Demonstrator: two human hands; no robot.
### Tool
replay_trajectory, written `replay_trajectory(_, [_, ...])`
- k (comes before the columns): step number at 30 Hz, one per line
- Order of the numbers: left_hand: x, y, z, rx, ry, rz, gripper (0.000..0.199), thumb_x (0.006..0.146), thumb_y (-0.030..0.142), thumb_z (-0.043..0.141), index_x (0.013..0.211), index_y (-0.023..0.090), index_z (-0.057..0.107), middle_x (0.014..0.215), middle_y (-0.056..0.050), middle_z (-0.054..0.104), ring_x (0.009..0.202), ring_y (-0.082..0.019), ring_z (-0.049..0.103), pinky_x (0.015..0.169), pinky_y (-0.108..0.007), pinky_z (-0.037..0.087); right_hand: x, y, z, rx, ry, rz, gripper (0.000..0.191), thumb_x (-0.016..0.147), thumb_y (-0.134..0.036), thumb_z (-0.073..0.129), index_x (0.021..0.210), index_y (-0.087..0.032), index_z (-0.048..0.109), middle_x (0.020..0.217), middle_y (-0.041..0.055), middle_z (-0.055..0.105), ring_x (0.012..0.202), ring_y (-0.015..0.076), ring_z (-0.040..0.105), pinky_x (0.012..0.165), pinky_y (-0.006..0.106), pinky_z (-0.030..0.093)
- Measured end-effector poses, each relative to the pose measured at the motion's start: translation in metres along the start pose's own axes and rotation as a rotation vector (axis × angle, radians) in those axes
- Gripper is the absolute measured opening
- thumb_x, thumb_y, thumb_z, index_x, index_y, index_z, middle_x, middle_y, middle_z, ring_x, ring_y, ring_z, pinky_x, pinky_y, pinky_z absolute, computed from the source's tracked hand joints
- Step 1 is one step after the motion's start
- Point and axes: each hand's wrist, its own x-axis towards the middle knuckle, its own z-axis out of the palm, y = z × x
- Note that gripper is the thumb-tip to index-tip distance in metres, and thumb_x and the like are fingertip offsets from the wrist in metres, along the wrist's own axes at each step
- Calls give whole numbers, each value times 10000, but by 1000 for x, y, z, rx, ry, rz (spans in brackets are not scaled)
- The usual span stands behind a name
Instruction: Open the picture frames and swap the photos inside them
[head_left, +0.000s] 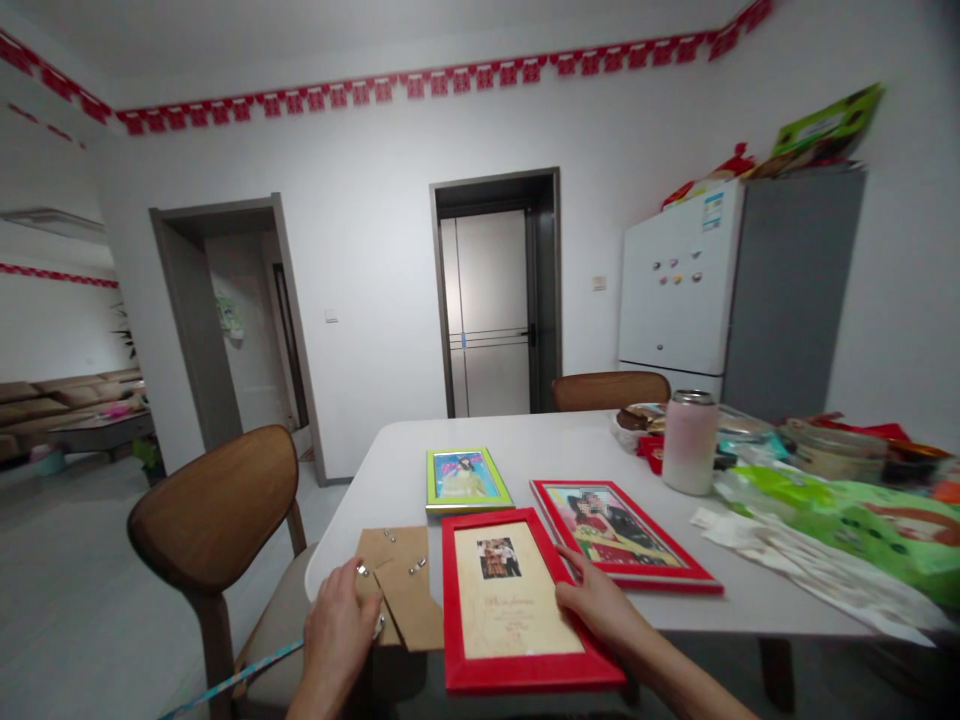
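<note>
A red frame [514, 672] with a cream sheet and small photo lies at the table's front edge. My right hand [600, 605] grips its right side, thumb on the front. To its left, my left hand [341, 620] rests at a brown backing board [416, 600] with metal clips and a cut-out stand; its fingers are curled at the board's left edge. A second red frame [615, 535] with a picture of people lies behind my right hand. Farther back sits a green frame [469, 480] holding a picture of a figure.
On the right of the white table [390, 470] stand a pink tumbler [690, 445], white cloth [795, 560], a green packet [855, 530] and containers. Wooden chairs stand at the left [217, 510] and far side [611, 388].
</note>
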Motion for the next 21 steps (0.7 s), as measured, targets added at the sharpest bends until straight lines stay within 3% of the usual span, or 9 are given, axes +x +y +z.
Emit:
replay_trajectory(3, [-22,52,13,-272,-105,193,424,700,259,459,1107,139,449,1136,-90,496,1081,-195,424,922,-299,318,-7,-10,-1,358,-139,66,719,661,-172,290,1317,-90,6,884,105,648,679,190,629,609,312,468])
replay_trajectory(7, [-44,111,36,-420,-284,388,531,631,261,567,1136,160,439,1255,-91,397,1154,-229,337,982,-353,264,-13,-19,-2,556,-160,60,735,678,-181,325,1314,-125,-41,881,82,648,707,180,630,621,305,474])
replay_trajectory(11, [-48,138,41,-394,-217,518,431,657,161,505,1086,171,474,1161,-83,481,1073,-219,408,924,-372,339,-15,-22,-1,681,-136,58,782,660,-234,480,1315,-156,59,729,34,654,554,158,602,555,285,460])
replay_trajectory(15, [-39,135,27,-364,-48,609,444,632,52,407,1046,192,487,958,-57,565,919,-186,495,810,-320,418,-7,-16,0,600,-109,29,816,615,-276,561,1302,-136,145,550,-29,584,423,120,514,433,229,382])
replay_trajectory(18, [-29,113,12,-453,145,416,453,674,86,384,1116,177,421,866,-51,567,773,-166,544,720,-294,443,6,-4,-4,242,-3,-16,685,611,-212,517,1246,-61,308,490,-33,543,421,115,488,429,217,341])
replay_trajectory(21, [-24,78,6,-574,217,126,421,677,170,428,1098,178,418,762,-15,581,615,-154,559,598,-268,449,18,9,-8,-188,152,-86,547,610,-198,486,1130,-30,479,548,23,596,513,145,537,498,231,371])
